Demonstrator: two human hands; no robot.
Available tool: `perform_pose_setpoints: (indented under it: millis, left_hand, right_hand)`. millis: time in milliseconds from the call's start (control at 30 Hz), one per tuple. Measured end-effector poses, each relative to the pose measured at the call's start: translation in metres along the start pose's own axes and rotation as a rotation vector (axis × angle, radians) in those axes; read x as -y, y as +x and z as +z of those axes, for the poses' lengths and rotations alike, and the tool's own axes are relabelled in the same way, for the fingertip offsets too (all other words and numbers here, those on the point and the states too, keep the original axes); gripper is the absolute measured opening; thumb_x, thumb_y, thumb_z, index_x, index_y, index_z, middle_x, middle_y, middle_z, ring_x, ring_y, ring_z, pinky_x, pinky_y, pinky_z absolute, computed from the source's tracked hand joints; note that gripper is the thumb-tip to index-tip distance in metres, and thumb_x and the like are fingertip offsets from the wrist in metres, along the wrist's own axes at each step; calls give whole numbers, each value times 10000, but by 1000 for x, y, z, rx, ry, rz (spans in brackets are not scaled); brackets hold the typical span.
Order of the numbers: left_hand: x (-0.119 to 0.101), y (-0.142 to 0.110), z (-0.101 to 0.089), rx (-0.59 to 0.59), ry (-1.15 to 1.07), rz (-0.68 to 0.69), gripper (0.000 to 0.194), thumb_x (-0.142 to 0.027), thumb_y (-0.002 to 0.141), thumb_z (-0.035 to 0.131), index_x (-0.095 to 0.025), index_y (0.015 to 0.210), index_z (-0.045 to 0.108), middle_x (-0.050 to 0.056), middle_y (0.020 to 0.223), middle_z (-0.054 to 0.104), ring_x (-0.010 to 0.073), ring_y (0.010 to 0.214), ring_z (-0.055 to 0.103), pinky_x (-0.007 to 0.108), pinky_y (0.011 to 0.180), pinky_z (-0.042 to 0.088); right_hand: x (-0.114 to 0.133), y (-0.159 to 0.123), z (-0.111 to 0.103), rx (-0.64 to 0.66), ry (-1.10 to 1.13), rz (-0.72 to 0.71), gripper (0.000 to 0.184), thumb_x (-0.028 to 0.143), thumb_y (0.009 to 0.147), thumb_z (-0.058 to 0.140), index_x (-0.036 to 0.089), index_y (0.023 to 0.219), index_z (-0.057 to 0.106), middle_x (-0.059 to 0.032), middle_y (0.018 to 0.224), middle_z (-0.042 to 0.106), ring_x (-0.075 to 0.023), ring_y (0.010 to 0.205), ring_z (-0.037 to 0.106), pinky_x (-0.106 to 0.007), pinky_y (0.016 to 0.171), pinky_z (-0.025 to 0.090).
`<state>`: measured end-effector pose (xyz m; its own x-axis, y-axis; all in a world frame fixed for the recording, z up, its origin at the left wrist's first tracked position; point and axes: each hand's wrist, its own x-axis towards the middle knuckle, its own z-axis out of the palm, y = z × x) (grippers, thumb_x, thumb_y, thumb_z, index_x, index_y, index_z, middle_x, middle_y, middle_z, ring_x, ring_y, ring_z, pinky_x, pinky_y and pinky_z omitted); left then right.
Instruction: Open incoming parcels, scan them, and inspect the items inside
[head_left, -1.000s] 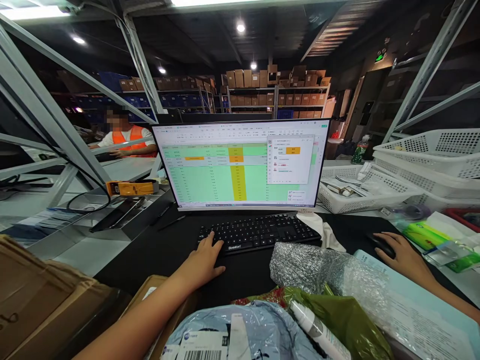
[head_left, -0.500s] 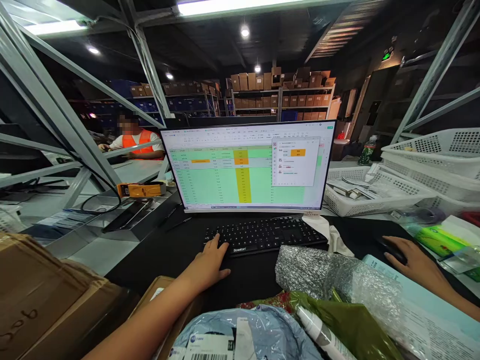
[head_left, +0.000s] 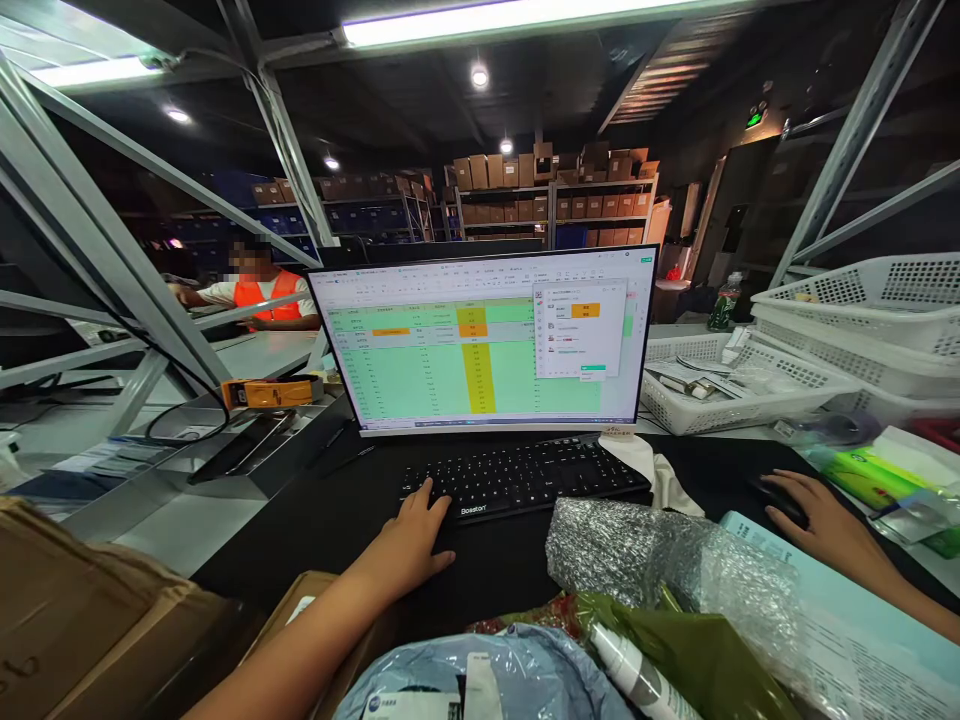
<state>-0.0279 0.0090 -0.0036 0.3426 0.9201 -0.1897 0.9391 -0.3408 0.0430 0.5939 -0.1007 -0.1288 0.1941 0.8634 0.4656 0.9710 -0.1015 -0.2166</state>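
My left hand [head_left: 414,537] rests at the left end of a black keyboard [head_left: 517,478], fingers spread with the fingertips on its lower left keys. A black computer mouse [head_left: 787,506] lies under my right hand [head_left: 829,522], whose fingers curve over it on the dark desk mat. Behind the keyboard stands a monitor [head_left: 412,375] with a green and yellow spreadsheet. A smaller window [head_left: 574,335] overlaps the sheet on the right, with a little pop-up menu at its lower edge.
Bubble wrap [head_left: 600,550], a grey-blue parcel bag [head_left: 540,675], a white bottle [head_left: 637,672] and a light-blue box [head_left: 870,625] crowd the front. Cardboard boxes [head_left: 82,610] stand left, white baskets [head_left: 742,400] right. A person in an orange vest [head_left: 266,298] sits beyond the metal frame.
A small menu with a green line has popped up in the on-screen window. The view has shifted slightly; both hands keep their places on the keyboard and mouse.
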Motion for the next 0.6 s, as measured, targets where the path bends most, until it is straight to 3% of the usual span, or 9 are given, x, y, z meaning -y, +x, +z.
perform_pose_setpoints:
  millis: [100, 300, 600]
  left_hand:
    - [0, 0, 0, -6, -15, -2, 752, -327, 787, 704, -155, 1471, 446, 245, 1653, 173, 363, 1503, 290, 501, 1110, 435]
    - [-3, -2, -4, 11, -24, -10, 774, -329, 788, 702, -136, 1486, 429, 243, 1655, 169, 358, 1509, 277, 497, 1125, 427]
    - [-1, -1, 0, -4, 9, 9, 771, -336, 806, 715, -133, 1491, 425, 257, 1651, 168, 362, 1504, 285, 476, 1110, 441]
  right_hand:
    - [-1, -1, 0, 9, -22, 1, 600, 662, 921, 372, 236, 1279, 598, -103, 1422, 489, -312, 1247, 533, -470, 908, 563]
    - [-2, -1, 0, -18, -20, -19, 588, 654, 924, 372, 240, 1281, 588, -100, 1387, 513, -305, 1249, 543, -482, 989, 528]
    - [-6, 0, 4, -12, -23, -13, 585, 637, 924, 383, 235, 1310, 559, -112, 1391, 505, -321, 1269, 532, -479, 987, 526]
